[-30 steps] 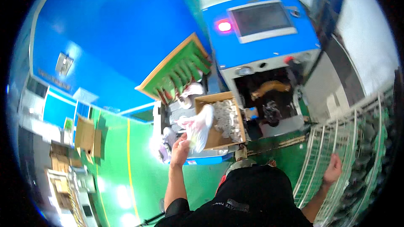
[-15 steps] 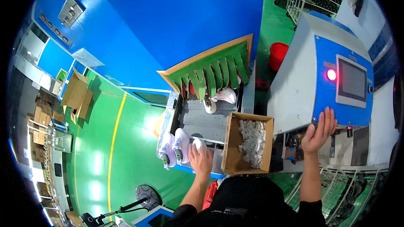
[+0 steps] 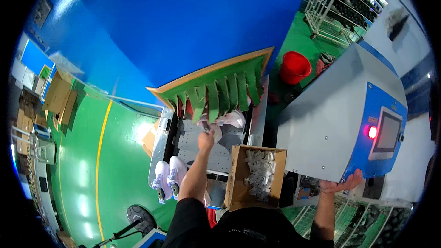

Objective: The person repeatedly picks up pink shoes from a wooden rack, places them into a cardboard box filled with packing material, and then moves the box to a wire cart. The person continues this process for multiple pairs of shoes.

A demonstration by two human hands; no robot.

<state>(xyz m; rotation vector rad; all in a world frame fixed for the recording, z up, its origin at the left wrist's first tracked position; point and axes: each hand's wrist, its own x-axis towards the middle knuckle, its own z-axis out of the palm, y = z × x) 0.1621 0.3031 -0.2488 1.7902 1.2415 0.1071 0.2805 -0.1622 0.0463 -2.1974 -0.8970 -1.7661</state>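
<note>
- Reaching with the left grip (image 3: 206,140) to a white shoe (image 3: 215,133) on a grey perforated plate (image 3: 223,158), just in front of a green strip curtain (image 3: 225,93).
- Touching that shoe with curled fingers; cannot tell whether pinching or merely resting on it, given the small, partly covered contact.
- See another white shoe (image 3: 233,118) close on its right, also by the curtain.
- Find a pair of pale lilac shoes (image 3: 168,179) side by side at the near left corner of the plate, with a further pale shoe (image 3: 206,197) partly hidden by the left forearm.
- Holding nothing with the right grip (image 3: 341,185): fingers extended and spread, palm at the lower edge of a grey-and-blue machine (image 3: 317,133).
- See on that machine's front a glowing red light (image 3: 372,132) beside a dark screen (image 3: 388,131).
- Find between the arms an open cardboard box (image 3: 238,170) with loose white pieces (image 3: 261,174) inside.
- Note above the curtain a large blue housing (image 3: 197,18), and behind the machine a red bucket (image 3: 294,69) on the green floor (image 3: 82,165).
- See farther off, at upper right, a wire cart (image 3: 321,7) of dark items.
</note>
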